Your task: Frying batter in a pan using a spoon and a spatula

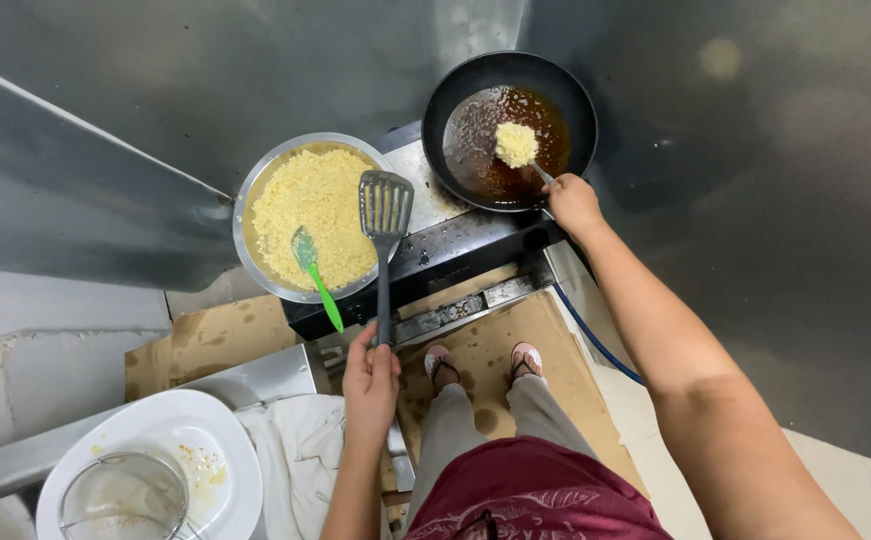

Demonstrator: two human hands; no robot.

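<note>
As seen from above, looking down past maroon shorts (531, 490) and sandalled feet on cardboard (516, 345): right hand (574, 203) closed round a spoon (540, 172), its bowl heaped with yellow crumbly mix (517, 144) above dark oil in a black frying pan (446, 95) on a small stove (456, 250). Left hand (370, 380) gripping the handle of a dark slotted spatula (386, 205), blade raised beside a metal bowl (246, 195) of the same yellow mix on the stove's left side. Green spatula (312, 268) resting in that bowl. Lower left, white plate (226, 440) carrying a glass bowl (126, 495), white cloth (296, 450) alongside.
</note>
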